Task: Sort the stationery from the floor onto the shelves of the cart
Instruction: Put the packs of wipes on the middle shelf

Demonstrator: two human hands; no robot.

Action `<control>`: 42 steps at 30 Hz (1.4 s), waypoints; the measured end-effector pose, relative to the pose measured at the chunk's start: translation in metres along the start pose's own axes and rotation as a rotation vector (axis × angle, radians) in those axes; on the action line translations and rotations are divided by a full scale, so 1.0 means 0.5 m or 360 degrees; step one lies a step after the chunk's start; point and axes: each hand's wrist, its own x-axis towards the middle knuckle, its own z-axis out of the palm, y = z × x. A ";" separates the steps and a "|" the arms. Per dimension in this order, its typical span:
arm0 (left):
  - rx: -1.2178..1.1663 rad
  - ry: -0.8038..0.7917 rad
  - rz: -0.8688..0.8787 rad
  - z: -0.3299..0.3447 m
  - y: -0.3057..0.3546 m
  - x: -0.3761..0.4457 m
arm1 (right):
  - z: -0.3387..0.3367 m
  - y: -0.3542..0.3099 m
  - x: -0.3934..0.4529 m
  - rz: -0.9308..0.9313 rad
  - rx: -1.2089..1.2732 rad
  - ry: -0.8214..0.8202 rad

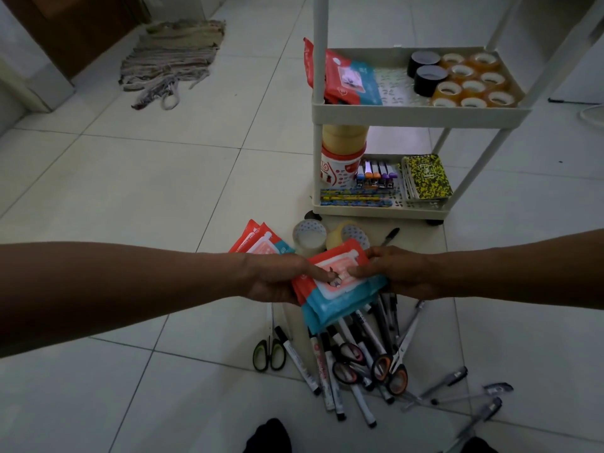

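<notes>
Floor: pale tiles, rug upper left.
Left hand: grip holds wipe packs at their left end.
Right hand: grip pinches the right end.
Packs: mid-frame, long axis upper-left to lower-right.
Cart: upper right; matching packs on its shelf.

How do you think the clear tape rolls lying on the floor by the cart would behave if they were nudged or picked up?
The two tape rolls lie flat on the floor, so a nudge would probably slide them rather than roll them. Stood on edge they would likely roll across the smooth tiles. Their open cores suggest that they are fairly light and easy to hook with a finger.
</notes>
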 end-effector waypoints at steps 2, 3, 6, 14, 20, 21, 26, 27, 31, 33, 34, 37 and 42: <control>-0.0056 0.0004 0.0103 -0.006 0.001 0.003 | -0.003 -0.009 0.000 -0.0002 -0.0022 0.0003; -0.0106 0.0014 0.0172 -0.007 0.001 0.006 | -0.005 -0.013 0.000 -0.0005 -0.0018 -0.0003; -0.0222 0.0134 0.0323 -0.002 0.006 0.015 | -0.005 -0.026 0.008 -0.0022 0.0161 -0.0074; 0.0396 0.0444 0.0328 -0.048 0.040 -0.024 | 0.005 -0.069 0.024 -0.0084 -0.0020 0.0036; 0.1715 0.1616 0.0249 -0.191 0.058 -0.089 | -0.008 -0.061 0.039 -0.0092 -0.0129 0.0120; 0.1811 0.1616 0.0081 -0.201 0.053 -0.089 | -0.011 -0.059 0.041 -0.0091 -0.0132 0.0126; 0.1894 0.1396 -0.0244 -0.201 0.007 -0.052 | -0.024 -0.050 0.048 -0.0023 -0.0181 0.0157; 0.1802 0.1417 -0.0197 -0.203 0.001 -0.042 | -0.023 -0.049 0.049 -0.0011 -0.0198 0.0158; 0.1462 0.1502 -0.0235 -0.198 -0.016 -0.018 | -0.014 -0.047 0.051 -0.0005 -0.0258 0.0144; 0.1359 0.1601 -0.0298 -0.204 -0.031 -0.006 | -0.010 -0.048 0.050 0.0003 -0.0261 0.0144; 0.1201 0.1562 -0.0293 -0.206 -0.035 -0.001 | -0.009 -0.048 0.050 0.0005 -0.0261 0.0142; 0.0916 0.1357 -0.0207 -0.212 -0.037 0.009 | -0.009 -0.048 0.046 0.0005 -0.0271 0.0140; 0.0821 0.1159 -0.0171 -0.207 -0.025 0.008 | -0.019 -0.039 0.036 -0.0003 -0.0309 0.0144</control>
